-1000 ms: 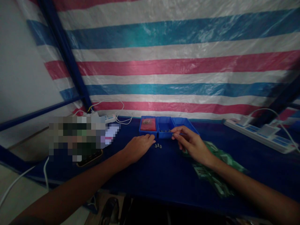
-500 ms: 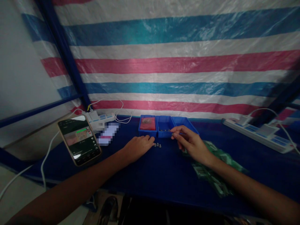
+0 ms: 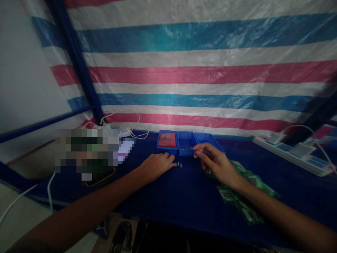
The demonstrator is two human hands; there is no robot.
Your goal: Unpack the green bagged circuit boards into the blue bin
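My left hand (image 3: 157,166) lies palm down on the blue table, fingers extended and lying flat. Just right of its thumb is a short row of small silvery metal pieces (image 3: 178,164); the thumb tip is at or against the nearest one. My right hand (image 3: 213,161) is held in a pinch by the front edge of the middle blue bin (image 3: 185,152). Whatever sits between its thumb and forefinger is too small to name. Several more tiny pieces (image 3: 186,147) lie inside that bin.
A left bin (image 3: 158,149) holds red packets (image 3: 167,140); a third bin (image 3: 206,137) is partly behind my right hand. Green plastic packets (image 3: 244,196) lie under my right forearm. Power strips (image 3: 292,156) with cables stand at both sides. Blurring covers the left area around a phone (image 3: 101,177).
The whole view has shifted slightly. Both hands keep nearly the same pose and place, and the metal pieces stay in their row. Blurring now hides most of the phone.
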